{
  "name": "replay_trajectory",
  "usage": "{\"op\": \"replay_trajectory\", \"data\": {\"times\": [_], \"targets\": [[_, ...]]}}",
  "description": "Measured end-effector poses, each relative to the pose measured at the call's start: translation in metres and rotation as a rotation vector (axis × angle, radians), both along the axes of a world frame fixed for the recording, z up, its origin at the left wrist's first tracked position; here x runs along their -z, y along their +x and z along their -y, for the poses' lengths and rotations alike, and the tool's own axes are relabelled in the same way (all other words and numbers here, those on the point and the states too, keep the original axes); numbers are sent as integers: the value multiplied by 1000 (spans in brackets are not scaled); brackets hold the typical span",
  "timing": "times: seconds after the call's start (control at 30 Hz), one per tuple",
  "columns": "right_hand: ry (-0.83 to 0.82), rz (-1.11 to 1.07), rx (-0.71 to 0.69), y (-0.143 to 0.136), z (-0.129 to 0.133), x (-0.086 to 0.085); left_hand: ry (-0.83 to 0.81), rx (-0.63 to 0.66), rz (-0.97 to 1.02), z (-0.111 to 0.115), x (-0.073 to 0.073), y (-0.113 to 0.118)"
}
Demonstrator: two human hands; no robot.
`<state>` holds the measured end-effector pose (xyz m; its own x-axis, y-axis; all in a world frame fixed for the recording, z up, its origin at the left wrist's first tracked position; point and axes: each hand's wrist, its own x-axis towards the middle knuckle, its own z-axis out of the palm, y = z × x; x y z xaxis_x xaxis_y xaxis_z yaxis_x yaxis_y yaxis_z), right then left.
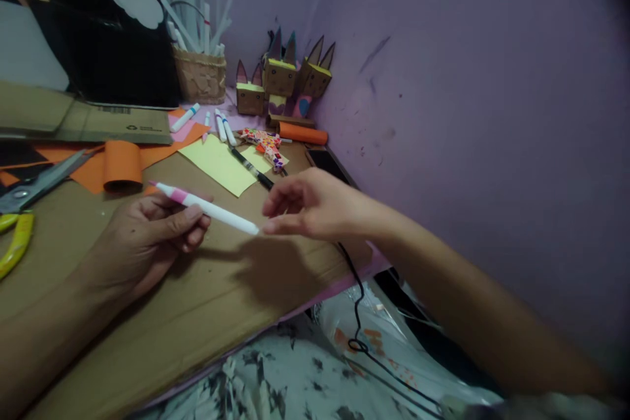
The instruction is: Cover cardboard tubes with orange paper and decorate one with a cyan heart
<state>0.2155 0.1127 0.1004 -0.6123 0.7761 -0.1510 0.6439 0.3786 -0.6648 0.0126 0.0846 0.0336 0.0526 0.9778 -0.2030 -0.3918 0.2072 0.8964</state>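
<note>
A white marker with a pink band and an uncovered pink tip (221,214) is pinched between the thumb and fingers of my left hand (155,236), its tip pointing left. My right hand (315,207) hovers at the marker's rear end, fingers curled and thumb apart from them; whether it touches the end is hard to tell. Nothing shows between its fingers. Both hands are above the brown cardboard sheet (197,321). Behind them lie a yellow paper (219,164) and a black pen (251,168). An orange paper roll (123,166) stands beyond my left hand.
Scissors with yellow handles (20,236) lie at the left. At the back are several markers (221,126), a basket of white sticks (201,75), cardboard figures with pointed ears (280,79) and an orange tube (302,133). A black cord (361,302) hangs past the table edge.
</note>
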Motion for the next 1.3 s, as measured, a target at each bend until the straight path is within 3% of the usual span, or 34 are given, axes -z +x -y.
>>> {"op": "replay_trajectory", "data": {"times": [0.1, 0.2, 0.4, 0.83, 1.03, 1.17, 1.3], "targets": [[58, 105, 2, -1, -2, -15, -11, -1, -11, -1, 0, -1], [97, 177, -88, -13, -5, -23, -28, 8, -30, -1, 2, -2], [40, 285, -226, -26, -10, -24, -41, 69, 5, 2, 10, -2], [-68, 423, -372, -19, -16, -29, -135, 36, -36, 0, 18, -7], [60, 362, -210, -12, -24, -28, -167, 25, -15, -2, 17, -11], [-71, 374, -225, 6, -22, -36, -207, 29, 9, -1, 16, -11], [-11, 262, -137, 2, -32, -29, -233, 48, 28, 2, 14, -10]]}}
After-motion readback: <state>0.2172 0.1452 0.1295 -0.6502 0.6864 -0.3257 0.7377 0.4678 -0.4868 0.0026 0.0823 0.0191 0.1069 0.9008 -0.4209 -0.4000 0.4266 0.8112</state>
